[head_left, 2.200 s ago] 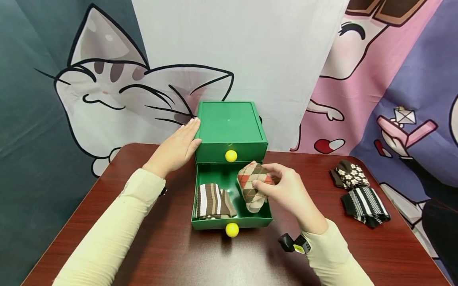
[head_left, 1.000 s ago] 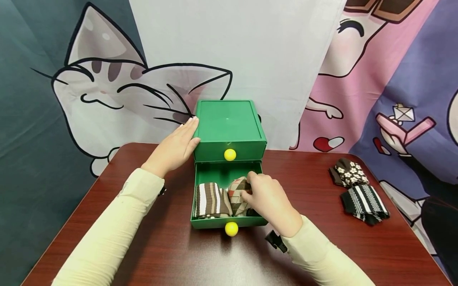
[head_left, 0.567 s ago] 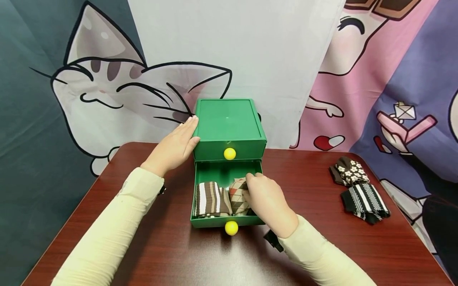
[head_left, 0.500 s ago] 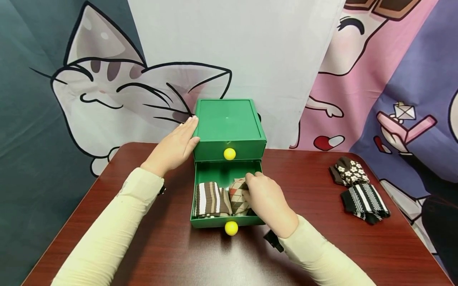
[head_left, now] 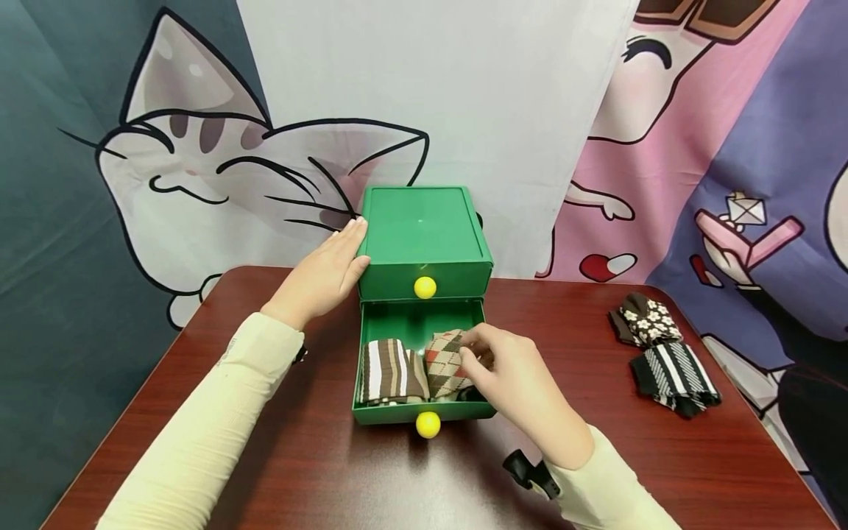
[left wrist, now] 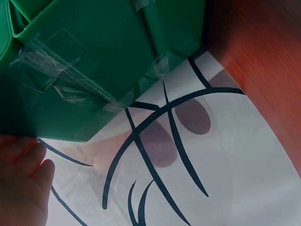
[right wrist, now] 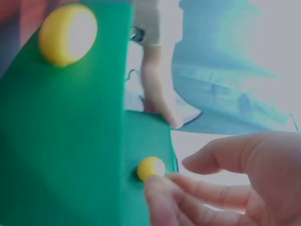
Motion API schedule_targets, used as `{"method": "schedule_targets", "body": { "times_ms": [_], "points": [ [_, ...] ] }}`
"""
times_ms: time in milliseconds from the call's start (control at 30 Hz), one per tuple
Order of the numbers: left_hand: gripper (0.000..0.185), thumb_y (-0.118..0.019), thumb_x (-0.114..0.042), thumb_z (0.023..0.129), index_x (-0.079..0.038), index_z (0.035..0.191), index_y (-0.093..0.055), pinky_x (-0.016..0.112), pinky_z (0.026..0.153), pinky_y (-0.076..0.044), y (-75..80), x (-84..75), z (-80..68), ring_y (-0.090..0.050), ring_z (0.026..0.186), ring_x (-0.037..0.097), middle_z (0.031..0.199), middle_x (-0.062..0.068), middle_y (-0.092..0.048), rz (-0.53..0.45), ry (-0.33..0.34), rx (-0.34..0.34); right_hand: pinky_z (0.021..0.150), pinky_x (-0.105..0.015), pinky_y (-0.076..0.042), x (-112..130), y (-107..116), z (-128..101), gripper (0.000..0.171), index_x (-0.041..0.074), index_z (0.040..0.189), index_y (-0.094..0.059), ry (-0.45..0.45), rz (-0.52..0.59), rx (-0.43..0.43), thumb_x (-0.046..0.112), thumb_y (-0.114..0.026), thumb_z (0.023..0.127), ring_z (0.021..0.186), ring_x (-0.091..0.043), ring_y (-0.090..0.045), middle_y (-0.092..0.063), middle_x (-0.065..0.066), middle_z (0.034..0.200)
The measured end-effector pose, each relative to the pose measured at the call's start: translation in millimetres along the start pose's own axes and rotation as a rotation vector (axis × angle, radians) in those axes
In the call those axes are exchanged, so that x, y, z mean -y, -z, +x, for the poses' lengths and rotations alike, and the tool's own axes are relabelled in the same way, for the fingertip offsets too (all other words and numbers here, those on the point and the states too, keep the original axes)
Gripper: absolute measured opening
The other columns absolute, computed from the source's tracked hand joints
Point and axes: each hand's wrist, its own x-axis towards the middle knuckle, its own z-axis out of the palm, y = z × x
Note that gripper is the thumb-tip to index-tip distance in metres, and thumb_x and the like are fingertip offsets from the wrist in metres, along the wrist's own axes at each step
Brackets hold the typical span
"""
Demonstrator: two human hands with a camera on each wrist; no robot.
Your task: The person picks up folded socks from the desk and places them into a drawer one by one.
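Note:
A green two-drawer cabinet point(head_left: 424, 224) stands on the table, its lower drawer point(head_left: 391, 318) pulled out. Against the cabinet's left side rests my left hand point(head_left: 318, 280), fingers straight. Inside the drawer, a folded brown-and-white striped pair of socks point(head_left: 389, 372) lies at the left. Right beside it is a folded argyle pair of socks point(head_left: 442, 362), beige, brown and red. My right hand point(head_left: 523, 379) is over the drawer's right side, its fingertips overlapping the argyle socks' right edge. In the right wrist view, thumb and fingers are apart with nothing between them. Something dark shows under that hand.
At the table's right lie a brown flowered pair of socks point(head_left: 652, 320) and a black-and-white patterned pair of socks point(head_left: 677, 377). Yellow ball knobs point(head_left: 428, 425) stick out from the drawer fronts. A printed cloth point(head_left: 503, 110) hangs behind the table.
My right hand lowered the argyle socks into the drawer beside the striped ones, then let go and drew back a little to the right. The left hand has stayed on the cabinet.

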Motion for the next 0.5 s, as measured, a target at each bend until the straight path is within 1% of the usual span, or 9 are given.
{"method": "schedule_targets", "body": {
  "times_ms": [133, 233, 300, 367, 500],
  "points": [
    [0.061, -0.042, -0.025, 0.11, 0.011, 0.156, -0.024, 0.043, 0.127, -0.015, -0.6, 0.4, -0.6, -0.023, 0.152, 0.037, 0.163, 0.024, -0.026, -0.003, -0.002, -0.009, 0.062, -0.024, -0.056, 1, 7, -16, 0.008, 0.013, 0.094, -0.073, 0.058, 0.14, -0.004, 0.006, -0.069, 0.093, 0.066, -0.002, -0.06, -0.068, 0.012, 0.078],
    [0.061, -0.042, -0.025, 0.11, 0.01, 0.156, -0.024, 0.043, 0.127, -0.015, -1.2, 1.0, -0.5, -0.023, 0.152, 0.037, 0.163, 0.024, -0.025, -0.005, -0.004, -0.011, 0.058, -0.023, -0.055, 0, 10, -27, 0.006, 0.014, 0.092, -0.073, 0.094, 0.225, 0.04, 0.008, -0.072, 0.093, 0.065, -0.003, -0.06, -0.067, 0.013, 0.076],
    [0.061, -0.041, -0.026, 0.11, 0.01, 0.156, -0.023, 0.044, 0.127, -0.015, -1.5, 1.3, -0.4, -0.022, 0.152, 0.037, 0.163, 0.024, -0.025, -0.005, -0.003, -0.01, 0.054, -0.024, -0.054, -1, 10, -34, 0.005, 0.014, 0.092, -0.073, 0.107, 0.279, 0.099, 0.01, -0.071, 0.095, 0.064, -0.004, -0.06, -0.065, 0.013, 0.074],
    [0.061, -0.041, -0.026, 0.11, 0.01, 0.156, -0.023, 0.043, 0.127, -0.014, -1.6, 1.6, -0.3, -0.022, 0.152, 0.037, 0.163, 0.024, -0.025, -0.004, -0.001, -0.008, 0.054, -0.025, -0.055, -3, 8, -40, 0.006, 0.014, 0.092, -0.072, 0.101, 0.332, 0.175, 0.014, -0.07, 0.097, 0.062, -0.006, -0.062, -0.064, 0.013, 0.073],
    [0.06, -0.041, -0.025, 0.111, 0.011, 0.156, -0.024, 0.042, 0.127, -0.014, -1.2, 1.3, -0.5, -0.023, 0.152, 0.038, 0.163, 0.024, -0.025, -0.002, 0.001, -0.007, 0.054, -0.026, -0.057, -8, -2, -49, 0.013, 0.016, 0.089, -0.07, 0.089, 0.415, 0.333, 0.021, -0.067, 0.1, 0.059, -0.005, -0.062, -0.065, 0.01, 0.072]
  ]
}}
